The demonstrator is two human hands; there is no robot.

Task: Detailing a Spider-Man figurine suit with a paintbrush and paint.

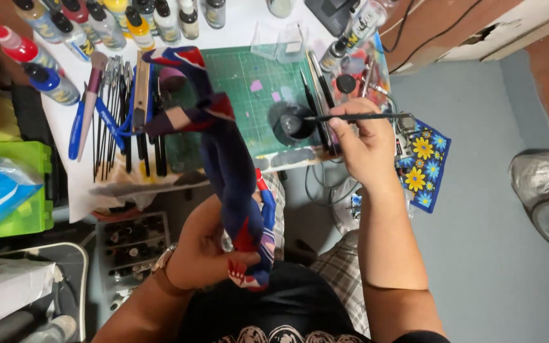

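Left hand (201, 244): closed around the lower legs of the figure (223, 152); figure is blue and red, slanting up over the left edge of the green cutting mat (249, 89)
Right hand (366, 143): fingers pinched on a thin black brush (357, 117); brush lies level, tip at the dark cup (293, 124) on the mat's right part

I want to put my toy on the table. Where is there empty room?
The green cutting mat is mostly bare between the figure and the dark paint dish. The left side is crowded with brushes and paint bottles.
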